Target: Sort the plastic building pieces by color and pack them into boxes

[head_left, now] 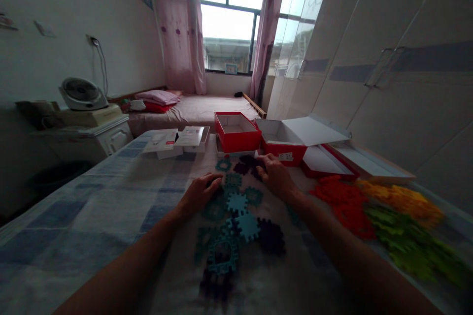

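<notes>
Blue-green toothed pieces [248,225] lie at centre to lower centre, dark purple pieces [271,236] alongside; judged light and slightly flexible, best held by the rims. Left hand [201,191], beside them, is curled; right hand [274,173], near upper purple pieces, has bent fingers. Cannot tell whether either grips. Upper centre: open red box [240,142], pale interior visible; labelled red box [275,150] to its right, likewise.

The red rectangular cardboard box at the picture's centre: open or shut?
Open: the red box has no lid over it, and its pale inside shows.
</notes>
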A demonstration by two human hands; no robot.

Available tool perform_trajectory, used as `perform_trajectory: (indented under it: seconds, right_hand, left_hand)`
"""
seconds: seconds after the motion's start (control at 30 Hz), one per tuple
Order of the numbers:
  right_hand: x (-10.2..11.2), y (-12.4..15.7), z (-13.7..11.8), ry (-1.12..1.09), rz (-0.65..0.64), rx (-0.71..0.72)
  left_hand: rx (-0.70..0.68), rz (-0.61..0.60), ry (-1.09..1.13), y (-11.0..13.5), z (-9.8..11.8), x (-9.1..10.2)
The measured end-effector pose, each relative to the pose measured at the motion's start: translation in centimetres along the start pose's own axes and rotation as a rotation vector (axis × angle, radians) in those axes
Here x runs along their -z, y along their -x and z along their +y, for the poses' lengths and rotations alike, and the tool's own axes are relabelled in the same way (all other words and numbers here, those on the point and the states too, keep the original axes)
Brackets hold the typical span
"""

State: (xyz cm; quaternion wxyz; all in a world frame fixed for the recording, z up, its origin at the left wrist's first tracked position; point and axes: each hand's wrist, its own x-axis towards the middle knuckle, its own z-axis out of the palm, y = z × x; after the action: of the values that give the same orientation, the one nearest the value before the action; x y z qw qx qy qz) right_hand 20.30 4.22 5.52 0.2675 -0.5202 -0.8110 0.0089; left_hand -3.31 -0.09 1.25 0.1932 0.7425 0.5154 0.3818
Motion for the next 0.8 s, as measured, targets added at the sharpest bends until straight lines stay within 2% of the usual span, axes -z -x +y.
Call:
perform_trajectory:
  seconds: [0.1,0.17,0.33,0.43,0.5,0.63,0.8]
  right_hand:
    - [-0.5,1.7,-0.7,-0.113,-0.227,0.120]
    - [-0.4,2.8,-0.9,-0.162,-0.315,0.157]
    - [2.7,5.6,-1.0,-0.198,-0.328,0.102]
    - [4.5,7.9,-0.9,-0.118,-0.427,0.049]
    - [4.7,9.7,-0.9,-0.068,-0.489,0.018]
    - [3.8,12.4,-1.1,-0.067,-0.475,-0.057]
    - [3.8,14.0,-1.3,-0.280,-0.409,-0.207]
  left_hand:
    - [0.016,0.033,0.045,0.0,0.2,0.2]
    - [0.040,0.035,0.070,0.0,0.4,0.2]
    - [0.120,0.058,0.119,0.0,0.4,0.3]
    - [0.135,0.083,0.092,0.0,0.2,0.2]
    - [0.129,0.086,0.063,-0.1,0.0,0.1]
    - [0.078,0.069,-0.042,0.1,-0.1,0.0]
    - [0.025,-0.043,-0.242,0.4,-0.2,0.1]
